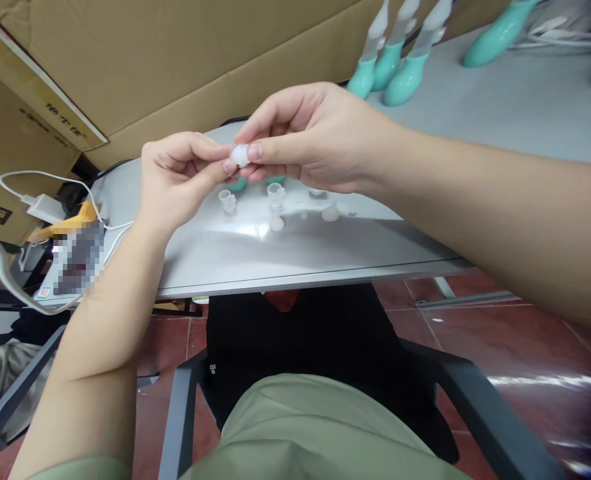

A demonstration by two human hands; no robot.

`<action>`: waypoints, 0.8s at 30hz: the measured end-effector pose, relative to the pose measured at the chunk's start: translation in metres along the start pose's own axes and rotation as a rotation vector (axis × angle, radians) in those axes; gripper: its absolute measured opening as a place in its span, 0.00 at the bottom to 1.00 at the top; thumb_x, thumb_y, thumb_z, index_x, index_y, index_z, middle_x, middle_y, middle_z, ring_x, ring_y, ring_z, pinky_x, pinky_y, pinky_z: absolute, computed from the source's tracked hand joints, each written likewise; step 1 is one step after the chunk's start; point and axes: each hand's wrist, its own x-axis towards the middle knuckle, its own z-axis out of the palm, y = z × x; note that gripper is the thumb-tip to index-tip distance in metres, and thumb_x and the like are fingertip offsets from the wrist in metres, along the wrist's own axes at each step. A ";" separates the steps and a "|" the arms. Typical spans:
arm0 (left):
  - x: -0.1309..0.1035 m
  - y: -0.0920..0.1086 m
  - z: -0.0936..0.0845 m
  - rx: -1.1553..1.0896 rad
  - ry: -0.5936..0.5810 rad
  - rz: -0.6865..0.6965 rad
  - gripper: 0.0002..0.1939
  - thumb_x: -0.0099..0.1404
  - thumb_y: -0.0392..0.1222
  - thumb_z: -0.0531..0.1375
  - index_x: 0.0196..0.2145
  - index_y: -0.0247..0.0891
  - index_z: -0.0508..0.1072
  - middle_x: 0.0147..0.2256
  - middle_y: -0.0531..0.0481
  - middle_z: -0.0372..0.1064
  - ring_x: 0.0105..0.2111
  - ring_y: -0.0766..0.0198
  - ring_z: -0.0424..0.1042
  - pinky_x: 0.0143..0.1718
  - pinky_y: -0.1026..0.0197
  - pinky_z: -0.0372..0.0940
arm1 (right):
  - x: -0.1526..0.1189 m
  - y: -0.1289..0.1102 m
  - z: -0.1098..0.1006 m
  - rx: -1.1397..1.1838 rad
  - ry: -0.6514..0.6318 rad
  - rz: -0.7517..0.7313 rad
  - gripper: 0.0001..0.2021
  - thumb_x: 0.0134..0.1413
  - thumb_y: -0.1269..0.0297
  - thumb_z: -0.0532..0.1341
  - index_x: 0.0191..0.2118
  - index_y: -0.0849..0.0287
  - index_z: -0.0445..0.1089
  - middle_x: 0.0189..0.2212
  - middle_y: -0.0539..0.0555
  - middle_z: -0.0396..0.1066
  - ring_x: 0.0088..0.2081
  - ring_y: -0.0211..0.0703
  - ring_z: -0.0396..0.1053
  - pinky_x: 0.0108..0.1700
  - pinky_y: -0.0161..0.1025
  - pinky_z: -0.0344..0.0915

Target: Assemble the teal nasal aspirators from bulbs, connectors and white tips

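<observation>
Between the fingertips of both hands, above the grey table, is a small white translucent piece (240, 155). My left hand (182, 173) pinches it from the left, and my right hand (300, 137) grips it from the right with thumb and fingers. Beneath the hands, a clear plastic cup-shaped part (228, 201) and another clear part (276, 195) stand on the table. A translucent cone-like piece (330, 213) and a small round white piece (276, 223) lie nearer the front edge. Parts of teal bulbs show just under my fingers, mostly hidden.
Several teal bulbs with clear nozzles (406, 80) stand at the back right, another teal bulb (498, 37) farther right. Cardboard (175, 60) borders the table's back. A white charger (46, 208), cables and an orange tool (70, 223) are at left.
</observation>
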 end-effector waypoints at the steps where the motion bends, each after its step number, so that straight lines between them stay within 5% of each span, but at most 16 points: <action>1: 0.000 0.003 0.000 0.002 -0.009 0.012 0.29 0.68 0.71 0.88 0.42 0.44 0.89 0.39 0.52 0.90 0.36 0.61 0.89 0.41 0.53 0.88 | 0.000 0.001 0.000 0.007 0.001 0.003 0.09 0.67 0.65 0.89 0.44 0.51 0.92 0.46 0.51 0.92 0.47 0.43 0.89 0.63 0.40 0.92; 4: 0.000 0.005 0.000 0.041 -0.003 0.021 0.29 0.67 0.70 0.88 0.39 0.44 0.87 0.37 0.53 0.88 0.35 0.61 0.88 0.39 0.53 0.87 | 0.001 0.005 -0.001 0.039 0.013 0.004 0.15 0.60 0.61 0.93 0.42 0.54 0.90 0.43 0.52 0.91 0.45 0.43 0.89 0.58 0.39 0.93; 8: 0.002 0.011 0.002 0.074 0.054 -0.007 0.25 0.64 0.65 0.90 0.33 0.47 0.87 0.35 0.54 0.86 0.32 0.60 0.87 0.35 0.53 0.87 | 0.001 0.005 0.001 -0.018 0.014 0.009 0.10 0.66 0.63 0.88 0.42 0.50 0.90 0.45 0.51 0.92 0.46 0.42 0.88 0.60 0.37 0.92; 14: 0.011 0.016 -0.005 -0.059 -0.034 0.156 0.22 0.67 0.67 0.89 0.42 0.50 0.95 0.35 0.55 0.89 0.30 0.66 0.85 0.31 0.57 0.80 | -0.005 -0.013 0.019 -0.212 0.094 -0.057 0.14 0.66 0.52 0.89 0.37 0.46 0.87 0.41 0.49 0.90 0.46 0.46 0.86 0.55 0.41 0.91; 19: 0.012 0.015 -0.021 -0.002 -0.127 0.026 0.19 0.64 0.67 0.90 0.42 0.55 0.97 0.34 0.51 0.88 0.27 0.64 0.81 0.26 0.54 0.73 | 0.003 -0.001 0.011 -0.383 0.009 -0.176 0.06 0.68 0.65 0.81 0.39 0.47 0.88 0.42 0.48 0.91 0.44 0.45 0.88 0.53 0.41 0.88; 24: 0.010 0.042 -0.029 0.012 -0.244 -0.018 0.14 0.65 0.58 0.90 0.41 0.53 0.98 0.31 0.48 0.86 0.26 0.64 0.76 0.24 0.58 0.65 | 0.006 0.000 0.002 -0.799 -0.070 -0.265 0.09 0.75 0.68 0.72 0.43 0.47 0.90 0.43 0.48 0.90 0.44 0.46 0.85 0.56 0.43 0.81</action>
